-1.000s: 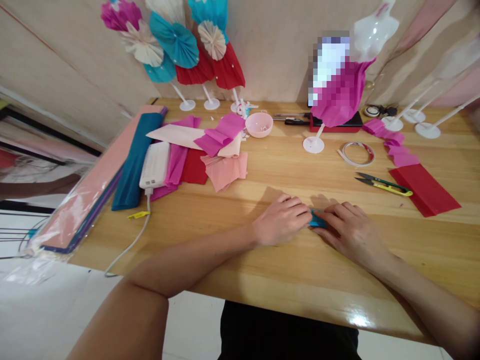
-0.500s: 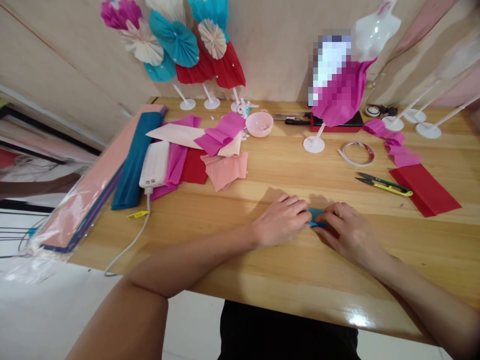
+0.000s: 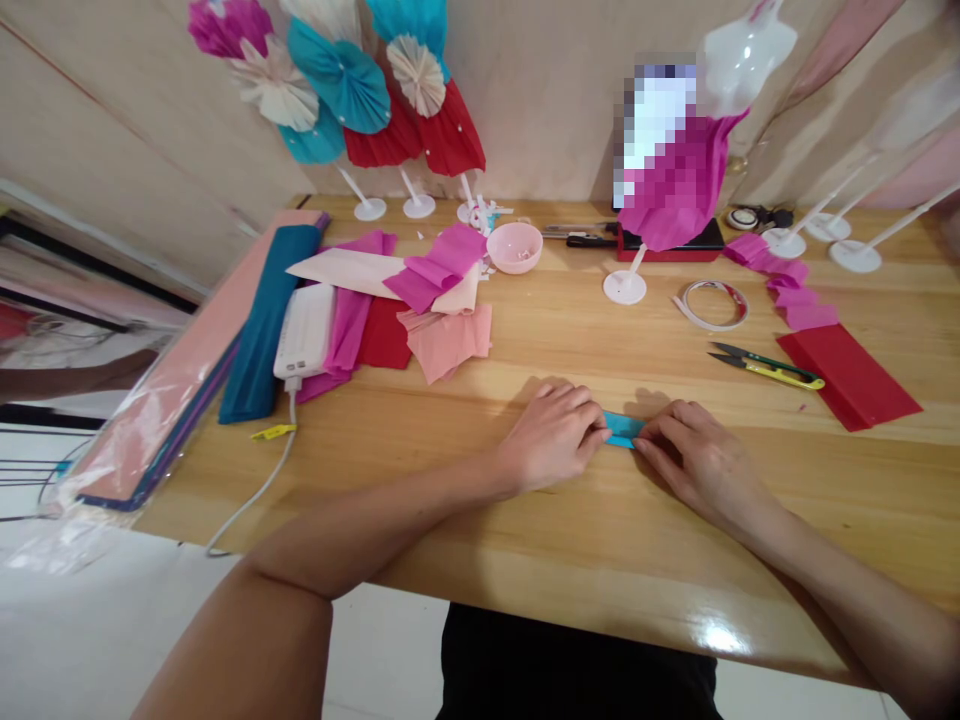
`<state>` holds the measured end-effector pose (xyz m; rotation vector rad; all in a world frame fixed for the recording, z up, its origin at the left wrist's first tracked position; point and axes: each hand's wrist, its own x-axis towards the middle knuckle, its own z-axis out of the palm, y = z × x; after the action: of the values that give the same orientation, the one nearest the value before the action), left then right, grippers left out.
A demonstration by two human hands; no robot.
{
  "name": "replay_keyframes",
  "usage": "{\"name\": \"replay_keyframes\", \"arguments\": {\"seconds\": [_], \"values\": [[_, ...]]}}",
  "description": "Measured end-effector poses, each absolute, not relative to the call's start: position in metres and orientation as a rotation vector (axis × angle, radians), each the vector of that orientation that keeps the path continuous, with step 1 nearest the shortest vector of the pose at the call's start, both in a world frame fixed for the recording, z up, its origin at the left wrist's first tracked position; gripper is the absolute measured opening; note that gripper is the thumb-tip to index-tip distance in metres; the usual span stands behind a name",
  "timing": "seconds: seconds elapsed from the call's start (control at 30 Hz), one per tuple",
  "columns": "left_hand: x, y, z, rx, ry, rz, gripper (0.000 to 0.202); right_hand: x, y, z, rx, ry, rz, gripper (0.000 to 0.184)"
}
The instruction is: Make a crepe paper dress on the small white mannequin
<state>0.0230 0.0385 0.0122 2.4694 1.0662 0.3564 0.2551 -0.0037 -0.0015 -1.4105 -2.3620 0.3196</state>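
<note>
Left hand point(image 3: 551, 437), right hand point(image 3: 701, 465) pinch seemingly crepe paper point(image 3: 624, 429).

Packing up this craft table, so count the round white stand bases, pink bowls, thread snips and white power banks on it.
Round white stand bases: 7
Pink bowls: 1
Thread snips: 1
White power banks: 1
Total: 10
</note>
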Motion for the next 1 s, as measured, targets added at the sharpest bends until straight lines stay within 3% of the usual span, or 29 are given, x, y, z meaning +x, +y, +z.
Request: {"name": "replay_keyframes", "arguments": {"seconds": [0.47, 1.0], "values": [[0.0249, 0.0397, 0.0117, 2.455, 1.077, 0.354, 0.015, 0.2508, -0.0006, -0.0040, -1.391, -2.324, 0.208, 0.010], [0.0220, 0.0441, 0.0072, 2.514, 0.946, 0.394, 0.022, 0.2553, -0.0015, -0.0043, -1.368, -2.361, 0.219, 0.009]]}}
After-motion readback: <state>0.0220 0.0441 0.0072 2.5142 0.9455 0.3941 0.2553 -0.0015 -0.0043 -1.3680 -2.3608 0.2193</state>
